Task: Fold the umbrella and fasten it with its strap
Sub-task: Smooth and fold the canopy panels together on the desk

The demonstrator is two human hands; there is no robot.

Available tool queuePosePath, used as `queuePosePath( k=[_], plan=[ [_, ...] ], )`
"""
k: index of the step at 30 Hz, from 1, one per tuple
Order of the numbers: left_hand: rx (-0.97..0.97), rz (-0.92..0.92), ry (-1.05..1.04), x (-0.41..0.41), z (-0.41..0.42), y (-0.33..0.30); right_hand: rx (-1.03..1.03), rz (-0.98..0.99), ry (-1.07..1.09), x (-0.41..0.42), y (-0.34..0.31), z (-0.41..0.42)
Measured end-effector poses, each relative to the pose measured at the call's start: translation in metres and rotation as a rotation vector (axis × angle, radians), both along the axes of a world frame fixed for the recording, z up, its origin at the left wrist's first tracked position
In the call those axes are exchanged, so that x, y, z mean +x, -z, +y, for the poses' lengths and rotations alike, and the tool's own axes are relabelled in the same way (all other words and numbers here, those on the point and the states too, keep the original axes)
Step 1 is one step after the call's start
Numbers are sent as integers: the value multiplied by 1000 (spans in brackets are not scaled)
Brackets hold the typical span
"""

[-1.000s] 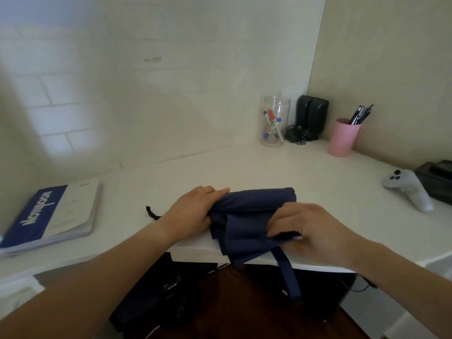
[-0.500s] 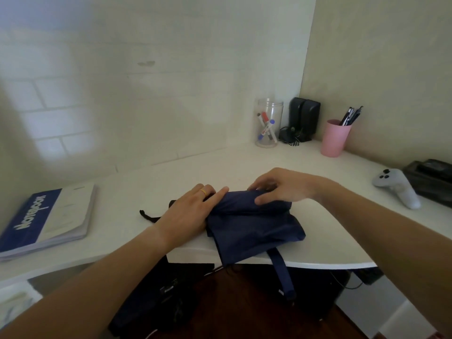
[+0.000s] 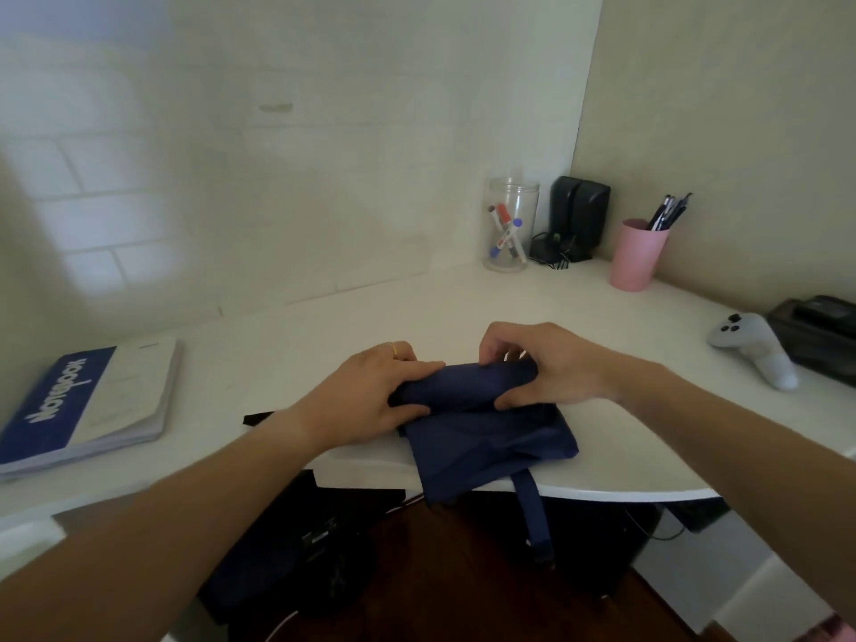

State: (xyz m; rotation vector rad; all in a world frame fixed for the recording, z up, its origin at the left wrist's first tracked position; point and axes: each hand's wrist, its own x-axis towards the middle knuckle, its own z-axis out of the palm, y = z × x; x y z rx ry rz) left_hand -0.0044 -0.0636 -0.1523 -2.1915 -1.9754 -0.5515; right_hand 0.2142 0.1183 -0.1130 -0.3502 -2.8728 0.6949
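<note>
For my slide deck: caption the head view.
Both hands, left and right, roll a navy umbrella at the desk edge, strap dangling.

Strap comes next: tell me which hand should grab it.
Probably the right hand: the strap hangs off the desk edge below it, while the left hand pins the umbrella further left.

- You have two hands in view: the left hand (image 3: 370, 400) and the right hand (image 3: 539, 368), both on one navy umbrella (image 3: 486, 424).
- You can count one strap (image 3: 532, 516) hanging over the counter (image 3: 463, 312) edge.
- One notebook (image 3: 88, 405) lies at your far left.
- One clear jar (image 3: 511, 224) stands at the back, holding markers; their number is hard to tell.
- One pink cup (image 3: 638, 254) holds several pens.
- One black speaker (image 3: 579, 217).
- One white controller (image 3: 755, 347).
</note>
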Motion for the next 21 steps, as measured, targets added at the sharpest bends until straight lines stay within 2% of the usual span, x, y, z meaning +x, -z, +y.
queuePosePath(
  k=[3, 5, 7, 12, 15, 17, 21],
  plan=[
    [132, 113, -10, 7, -5, 8, -102, -148, 37, 3, -12, 10],
    [190, 178, -8, 12, -4, 7, -32, -174, 27, 5, -14, 13],
    [215, 195, 21, 13, -2, 6, 44, -112, 27, 5, -9, 12],
    [-37, -136, -65, 8, -3, -9, 304, 123, -1, 14, 19, 8],
    [-69, -128, -62, 10, -2, -5, 357, 178, -10, 18, 28, 6],
    [-28, -105, -30, 14, -3, -2, 286, 135, -3, 18, 21, 5],
    [106, -45, -3, 20, -6, 6, -24, -50, 52, 16, -10, 8]
  ],
)
